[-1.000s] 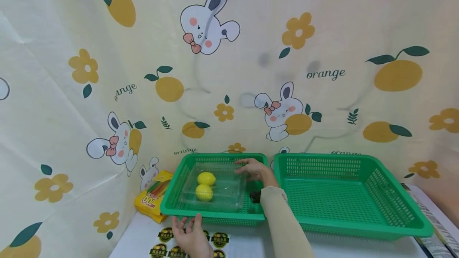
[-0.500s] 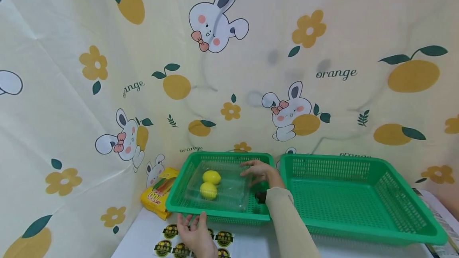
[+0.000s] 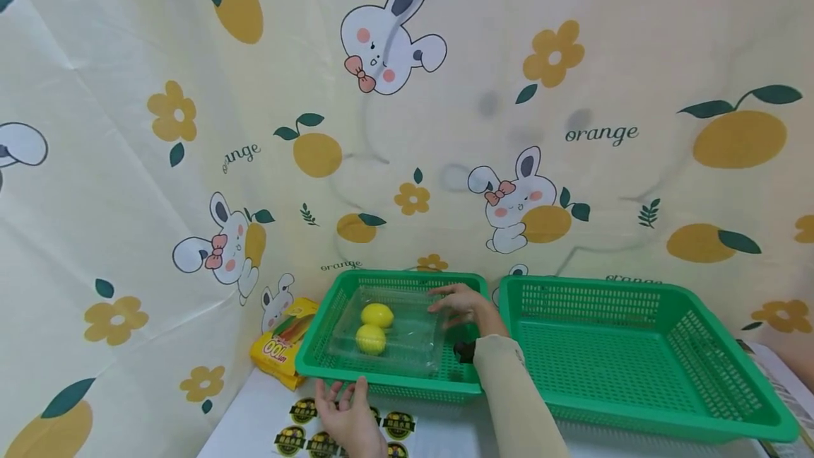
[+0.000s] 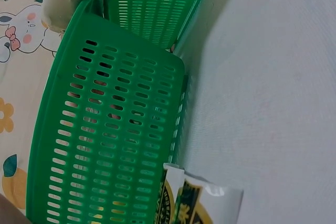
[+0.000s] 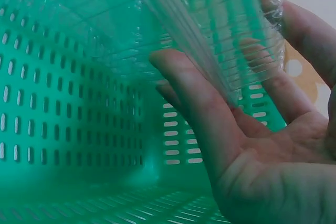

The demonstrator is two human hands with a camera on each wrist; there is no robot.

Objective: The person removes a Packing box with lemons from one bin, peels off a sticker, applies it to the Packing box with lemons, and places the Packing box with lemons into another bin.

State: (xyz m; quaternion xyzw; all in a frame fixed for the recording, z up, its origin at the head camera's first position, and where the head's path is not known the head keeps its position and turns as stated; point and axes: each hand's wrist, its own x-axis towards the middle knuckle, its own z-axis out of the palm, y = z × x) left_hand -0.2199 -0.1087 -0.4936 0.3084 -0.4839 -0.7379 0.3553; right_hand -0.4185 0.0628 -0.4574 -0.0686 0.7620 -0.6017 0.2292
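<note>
A clear plastic box (image 3: pixel 407 348) with two lemons (image 3: pixel 375 327) showing through it is inside the left green basket (image 3: pixel 388 379). My right hand (image 3: pixel 461 302) grips its right edge, fingers and thumb on either side of the rim, as the right wrist view shows close up. There the box (image 5: pixel 241 30) stands clear of the basket floor at my hand. My left hand (image 3: pixel 350 419) is palm up at the basket's front rim, fingers loosely bent and fingertips at the rim. Whether those fingertips bear on it, I cannot tell. The left wrist view shows mainly the basket's slotted wall (image 4: pixel 113 129).
A second, larger green basket (image 3: pixel 598 345) stands close on the right. A yellow packet (image 3: pixel 282 348) leans by the left basket. A sheet of round black-and-gold stickers (image 3: pixel 398 424) lies on the white table (image 3: pixel 235 430) in front. Behind hangs a patterned cloth (image 3: pixel 407 246).
The head view has shifted, so everything appears slightly further right. Both hands, the box and the baskets keep nearly the same places relative to each other.
</note>
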